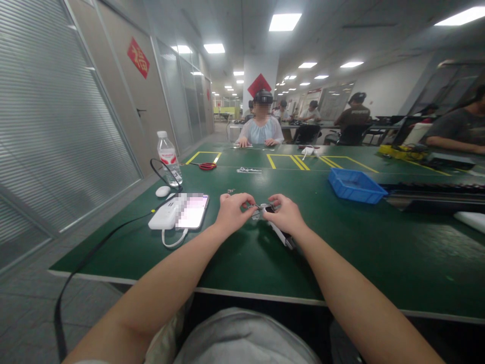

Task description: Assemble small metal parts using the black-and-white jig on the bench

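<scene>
Over the middle of the green table (231,268), my two hands are close together. My left hand (234,213) is closed, thumb and fingertips pinching a small metallic piece (254,207) too tiny to name. In my right hand (288,215), the fingers are wrapped round a slim white-and-black object (281,235) whose lower end slants down toward me. Its kind does not show, since my fingers cover its upper part. The small piece meets or nearly touches that upper end. Just beyond my left hand lie some tiny metal bits (231,191).
To the left are a phone (194,210), a white power bank (163,215), a white mouse-like oval item (162,191), a black cable (109,236) and a water bottle (169,159). Red-handled scissors (207,166) and a blue tray (356,187) lie farther off. Another person (261,130) sits opposite.
</scene>
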### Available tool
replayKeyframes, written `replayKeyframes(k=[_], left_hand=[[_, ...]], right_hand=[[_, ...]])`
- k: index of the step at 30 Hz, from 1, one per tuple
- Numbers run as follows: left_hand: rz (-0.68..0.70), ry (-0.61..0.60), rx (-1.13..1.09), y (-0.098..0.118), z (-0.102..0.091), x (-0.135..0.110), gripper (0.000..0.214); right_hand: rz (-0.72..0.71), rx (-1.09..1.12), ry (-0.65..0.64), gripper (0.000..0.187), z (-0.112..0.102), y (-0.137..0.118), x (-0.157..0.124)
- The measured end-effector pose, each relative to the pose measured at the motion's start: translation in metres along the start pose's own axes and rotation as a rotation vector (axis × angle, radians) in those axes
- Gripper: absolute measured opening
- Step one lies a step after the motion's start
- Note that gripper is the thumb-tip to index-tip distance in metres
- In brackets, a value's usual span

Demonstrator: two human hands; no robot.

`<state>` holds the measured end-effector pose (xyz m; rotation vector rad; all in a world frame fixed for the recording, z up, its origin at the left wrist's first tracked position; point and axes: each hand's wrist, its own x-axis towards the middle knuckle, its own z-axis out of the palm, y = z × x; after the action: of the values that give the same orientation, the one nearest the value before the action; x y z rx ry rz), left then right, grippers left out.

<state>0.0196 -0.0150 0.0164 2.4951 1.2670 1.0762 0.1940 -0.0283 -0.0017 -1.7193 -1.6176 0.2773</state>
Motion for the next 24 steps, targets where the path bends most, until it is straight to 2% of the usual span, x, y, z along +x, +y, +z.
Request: replayKeyframes(k=[4, 8, 13, 20, 24], left_hand=[[-0.015, -0.007, -0.019, 0.0003, 0.0004, -0.0004, 0.009], [-0.026, -0.002, -0.045, -0.0013, 0.0017, -0.0004, 0.023], [0.011, -0.036, -0.003, -0.0037, 0.002, -0.0003, 0.009], [0.005, -0.037, 0.047, -0.0033, 0.0025, -0.0016, 0.01], [-0.026, -0.08, 0.061, -0.004, 0.0039, -0.0014, 0.01]], right_hand=[[0.012, 0.002, -0.007, 0.045, -0.0003, -0.0003, 0.0002], [0.004, 0.008, -0.002, 0.044, -0.0009, -0.0008, -0.0003], [-0.003, 0.015, 0.004, 0.043, -0.0006, -0.0003, -0.0007], [-0.036, 0.021, 0.016, 0.044, 0.0032, 0.0021, 0.0001], [-0.041, 0.025, 0.025, 0.044, 0.0043, 0.0024, -0.0002]])
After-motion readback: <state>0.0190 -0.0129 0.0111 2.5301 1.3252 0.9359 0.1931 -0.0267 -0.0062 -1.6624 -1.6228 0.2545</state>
